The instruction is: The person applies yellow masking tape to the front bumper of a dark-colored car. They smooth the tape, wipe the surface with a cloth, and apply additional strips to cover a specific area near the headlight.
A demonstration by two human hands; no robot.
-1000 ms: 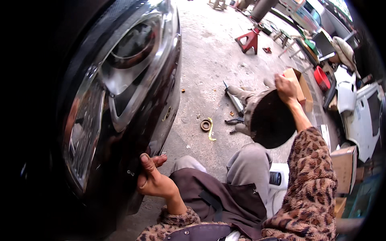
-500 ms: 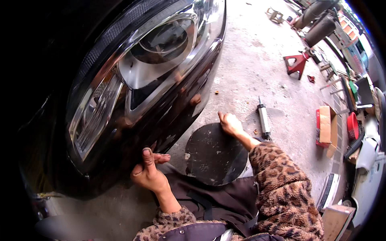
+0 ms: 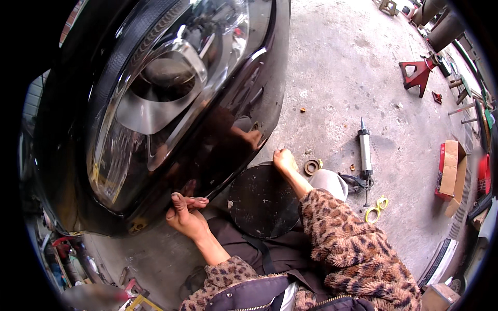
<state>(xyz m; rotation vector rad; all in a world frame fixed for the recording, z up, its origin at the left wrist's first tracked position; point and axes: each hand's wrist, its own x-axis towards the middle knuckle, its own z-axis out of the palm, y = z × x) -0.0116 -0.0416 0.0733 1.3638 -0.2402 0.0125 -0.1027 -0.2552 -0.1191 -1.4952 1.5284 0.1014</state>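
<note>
A glossy black car bumper [image 3: 207,155] with a clear headlight [image 3: 161,93] above it fills the left half of the view. At its lower edge is my left hand [image 3: 188,217], palm up, thumb raised and apart from the stretched fingers, which are at the edge; nothing shows in it. Farther along, my right hand [image 3: 285,162] is closed near the bumper's lower corner, above the rim of a round black disc [image 3: 264,202]. Whatever its fingers hold, if anything, is hidden.
Right of my right hand lie a tape roll [image 3: 312,167], a caulking gun [image 3: 365,150] and yellow-handled scissors [image 3: 373,212]. A red jack stand [image 3: 416,74] stands farther off, and an open cardboard box [image 3: 451,168] is at the right. Clutter lines both sides.
The view has shifted, bringing the tape roll and scissors into sight. My right hand is now more closed, its index finger drawn in. My left hand keeps about the same pose at the bumper edge.
</note>
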